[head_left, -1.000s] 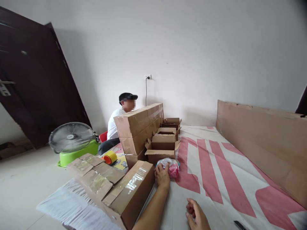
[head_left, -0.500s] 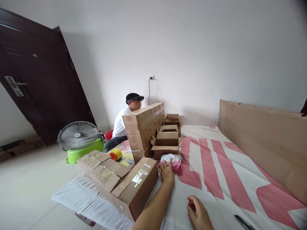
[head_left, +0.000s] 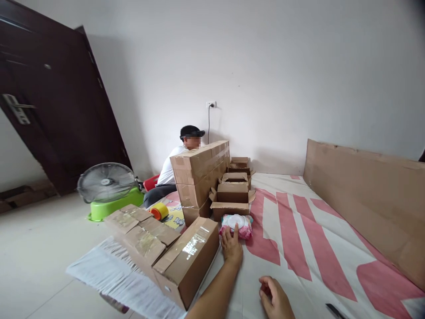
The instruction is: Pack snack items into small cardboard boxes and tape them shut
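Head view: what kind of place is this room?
Probably a room in a home used for packing goods. Taped brown cardboard boxes are stacked on a pink-and-white striped sheet, a yellow roll of packing tape lies nearby, and the left hand touches a pink soft packet.

A person in a white shirt and dark cap sits behind stacked long boxes. Small open boxes stand beside the stack. Near them lie a taped box, a tape roll, a fan in a green basin, and a cardboard sheet.
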A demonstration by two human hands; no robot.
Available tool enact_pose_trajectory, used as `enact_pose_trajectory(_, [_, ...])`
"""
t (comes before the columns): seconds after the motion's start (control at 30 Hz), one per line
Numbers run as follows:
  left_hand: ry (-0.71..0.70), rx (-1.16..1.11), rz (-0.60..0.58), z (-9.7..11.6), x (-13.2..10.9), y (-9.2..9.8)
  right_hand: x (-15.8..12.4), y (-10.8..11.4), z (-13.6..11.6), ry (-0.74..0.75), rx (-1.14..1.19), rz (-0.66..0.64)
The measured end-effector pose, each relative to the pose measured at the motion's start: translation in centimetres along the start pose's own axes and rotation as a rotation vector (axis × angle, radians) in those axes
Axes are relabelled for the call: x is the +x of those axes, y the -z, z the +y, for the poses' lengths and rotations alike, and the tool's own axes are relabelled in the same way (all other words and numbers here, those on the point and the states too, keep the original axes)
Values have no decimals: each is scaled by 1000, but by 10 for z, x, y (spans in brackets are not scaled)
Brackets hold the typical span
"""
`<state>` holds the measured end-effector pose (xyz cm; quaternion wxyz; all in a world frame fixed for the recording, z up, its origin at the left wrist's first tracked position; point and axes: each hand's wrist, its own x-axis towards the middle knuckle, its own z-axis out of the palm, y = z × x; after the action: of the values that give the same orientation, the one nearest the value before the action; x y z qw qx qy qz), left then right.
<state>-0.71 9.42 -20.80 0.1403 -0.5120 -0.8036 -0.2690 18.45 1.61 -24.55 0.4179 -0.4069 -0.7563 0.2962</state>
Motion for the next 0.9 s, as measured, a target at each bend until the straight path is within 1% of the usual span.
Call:
enact_pose_trajectory(0.07, [5, -48, -8, 0, -1, 3, 2, 4, 1, -12, 18, -54])
enact_pose_trajectory(0.1, [12, -78, -14, 0, -1, 3, 7, 9, -1, -10, 22, -75])
enact_pose_trajectory(0.17, [38, -139, -26, 0, -1, 3, 29, 27, -10, 39, -14, -82])
enact_pose_trajectory(0.2, [53, -171, -30, 0, -2, 3, 48, 40, -17, 81, -65, -58])
enact_pose_trajectory(0.27, [69, -239, -18, 0, -2, -1, 102, 66, -34, 196, -244, -25])
enact_pose_trajectory(0.3, [69, -270, 1, 0, -1, -3, 135, 78, -42, 228, -369, -13])
enact_pose_trajectory(0.33, [66, -296, 27, -1, -1, -6, 172, 87, -49, 235, -513, -33])
enact_pose_trajectory(0.4, [61, -329, 84, -2, -1, -11, 248, 92, -61, 233, -601, -47])
enact_pose_trajectory(0.47, [68, -346, 123, -3, 0, -17, 320, 81, -66, 235, -671, -115])
enact_pose_trajectory(0.53, [67, -361, 138, -4, 0, -24, 381, 55, -66, 229, -742, -221])
enact_pose_trajectory(0.57, [63, -370, 142, -5, 0, -27, 406, 39, -65, 217, -778, -276])
enact_pose_trajectory(0.63, [65, -399, 155, -7, 0, -35, 443, 6, -60, 189, -844, -384])
enact_pose_trajectory(0.7, [89, -429, 171, -8, -1, -43, 466, -22, -53, 159, -901, -475])
enact_pose_trajectory(0.77, [126, -441, 178, -8, -2, -49, 477, -40, -45, 128, -943, -556])
enact_pose_trajectory(0.83, [148, -446, 164, -7, -2, -53, 483, -47, -37, 97, -969, -632])
enact_pose_trajectory(0.9, [163, -459, 150, -6, -2, -53, 486, -44, -30, 70, -988, -685])
